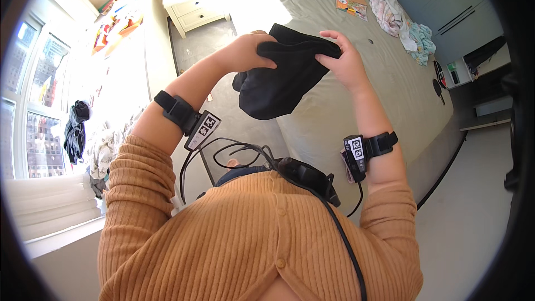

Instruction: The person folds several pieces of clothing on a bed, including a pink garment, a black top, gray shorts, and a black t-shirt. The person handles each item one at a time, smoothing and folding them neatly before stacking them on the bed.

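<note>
A black cloth garment (278, 79), bunched or folded, hangs between my two hands above the edge of the bed. At its upper left my left hand (250, 52) grips the fabric, with the thumb on the near side and the other fingers partly hidden behind the cloth. On the right, my right hand (342, 60) pinches the garment's upper corner, its thumb below and a finger raised above. Which kind of garment it is cannot be told. Both forearms wear black straps with small marked modules.
Beneath lies a bed with a grey-green sheet (401, 113); crumpled clothes (401, 25) and booklets (351, 4) rest on it. A white nightstand (196, 8) stands beyond. Windows (46, 92) are at left, grey cabinets (451, 4) at right. Black cables (246, 150) loop by my waist.
</note>
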Tool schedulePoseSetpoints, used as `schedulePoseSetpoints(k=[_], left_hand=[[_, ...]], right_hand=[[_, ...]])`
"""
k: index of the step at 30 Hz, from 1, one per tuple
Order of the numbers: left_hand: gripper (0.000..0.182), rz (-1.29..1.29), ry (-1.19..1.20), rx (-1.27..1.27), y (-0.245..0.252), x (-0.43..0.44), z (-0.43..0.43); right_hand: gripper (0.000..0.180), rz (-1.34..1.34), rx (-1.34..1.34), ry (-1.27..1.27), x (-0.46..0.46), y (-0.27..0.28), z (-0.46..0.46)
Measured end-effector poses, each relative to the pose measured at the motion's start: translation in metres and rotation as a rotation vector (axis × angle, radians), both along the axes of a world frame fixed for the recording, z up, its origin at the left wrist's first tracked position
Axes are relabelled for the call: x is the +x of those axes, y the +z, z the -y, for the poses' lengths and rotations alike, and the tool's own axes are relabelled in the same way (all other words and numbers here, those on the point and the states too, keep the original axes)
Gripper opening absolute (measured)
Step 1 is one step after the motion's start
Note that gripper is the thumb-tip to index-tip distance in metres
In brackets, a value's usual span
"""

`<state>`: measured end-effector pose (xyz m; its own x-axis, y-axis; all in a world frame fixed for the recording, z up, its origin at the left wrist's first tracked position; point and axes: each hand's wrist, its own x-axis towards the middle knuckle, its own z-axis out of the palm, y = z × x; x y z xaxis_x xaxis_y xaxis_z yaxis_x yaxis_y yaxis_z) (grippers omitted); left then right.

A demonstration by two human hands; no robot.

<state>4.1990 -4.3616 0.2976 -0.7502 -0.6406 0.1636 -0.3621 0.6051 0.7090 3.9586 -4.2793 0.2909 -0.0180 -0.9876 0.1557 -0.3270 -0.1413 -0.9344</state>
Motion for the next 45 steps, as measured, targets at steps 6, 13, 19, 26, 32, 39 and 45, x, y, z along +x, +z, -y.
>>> schedulePoseSetpoints(k=[6, 13, 19, 26, 32, 39, 45], left_hand=[[0.034, -0.174, -0.26, 0.63, 0.0, 0.002, 0.02], [0.037, -0.058, -0.205, 0.598, -0.022, -0.058, 0.038], [0.034, -0.162, -0.03, 0.418, -0.018, -0.148, 0.057], [0.028, -0.279, -0.039, 0.063, 0.009, -0.208, 0.055], [0.022, -0.11, -0.202, 0.112, -0.089, -0.231, 0.04], [0.035, 0.675, -0.535, 0.338, -0.277, -0.218, -0.018], [0.044, 0.743, -0.501, 0.574, -0.341, -0.211, -0.027]], right_hand=[[0.038, 0.314, 0.08, 0.035, -0.019, 0.02, -0.029], [0.03, 0.033, 0.197, -0.078, -0.056, 0.017, -0.036], [0.03, -0.223, 0.001, -0.319, -0.122, 0.015, -0.017], [0.025, -0.231, -0.442, -0.411, -0.183, 0.019, -0.022], [0.025, -0.291, -0.212, -0.317, -0.213, -0.076, -0.061], [0.029, -0.322, 0.568, -0.014, -0.189, -0.252, -0.12], [0.037, -0.175, 0.694, -0.046, -0.182, -0.313, -0.132]])
